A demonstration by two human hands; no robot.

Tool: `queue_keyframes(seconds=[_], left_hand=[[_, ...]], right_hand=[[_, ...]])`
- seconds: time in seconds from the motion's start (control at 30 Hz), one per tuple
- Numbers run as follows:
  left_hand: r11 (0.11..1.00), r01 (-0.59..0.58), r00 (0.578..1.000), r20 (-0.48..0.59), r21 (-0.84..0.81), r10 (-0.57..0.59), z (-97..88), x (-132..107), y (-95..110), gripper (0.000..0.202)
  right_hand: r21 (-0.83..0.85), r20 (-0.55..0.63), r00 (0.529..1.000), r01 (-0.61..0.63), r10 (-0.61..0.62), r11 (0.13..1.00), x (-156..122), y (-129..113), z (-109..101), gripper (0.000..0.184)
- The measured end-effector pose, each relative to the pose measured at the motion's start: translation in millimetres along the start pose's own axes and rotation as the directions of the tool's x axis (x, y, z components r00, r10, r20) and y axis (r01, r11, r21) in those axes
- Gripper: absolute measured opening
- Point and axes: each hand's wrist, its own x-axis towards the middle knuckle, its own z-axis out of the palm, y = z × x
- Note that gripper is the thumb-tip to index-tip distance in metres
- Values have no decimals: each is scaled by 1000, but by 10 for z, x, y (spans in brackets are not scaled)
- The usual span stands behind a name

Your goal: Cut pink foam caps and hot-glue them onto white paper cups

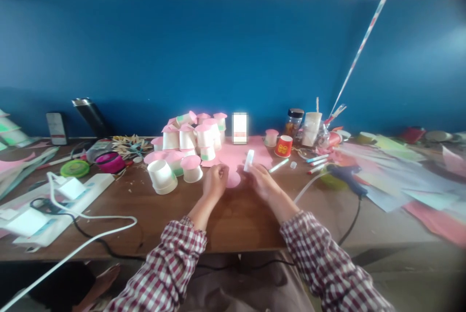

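My right hand (265, 182) holds a small white tube (249, 159), perhaps a glue stick, upright between thumb and fingers. Curled closed, my left hand (216, 180) rests beside a pink paper circle (233, 179); whatever is in its fingers is hidden. Behind both hands lies a larger sheet of pink paper (257, 149). Left of my left hand stands a small white cup with a pink paper top (191, 169). A bare white paper cup (162, 176) is turned upside down nearby, and several more pink-topped cups (187, 137) are grouped behind it.
A red cup (283, 146), a dark-lidded jar (294, 123) and markers (316, 159) are to the right. A blue glue gun (347, 178) lies by loose paper sheets (400, 181). On the left, a power strip (69, 212) trails cables. A blue wall (225, 50) rises behind the table.
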Motion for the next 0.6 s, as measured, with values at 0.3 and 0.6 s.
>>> queue_keyframes(seconds=[0.3, 0.6], left_hand=[[811, -118, 985, 174, 573, 19, -102, -112, 46, 27], [861, -306, 928, 331, 405, 173, -31, -311, 156, 27]], right_hand=[[153, 43, 995, -100, 95, 983, -11, -28, -37, 22], [-361, -46, 989, 115, -141, 926, -167, -96, 40, 19]])
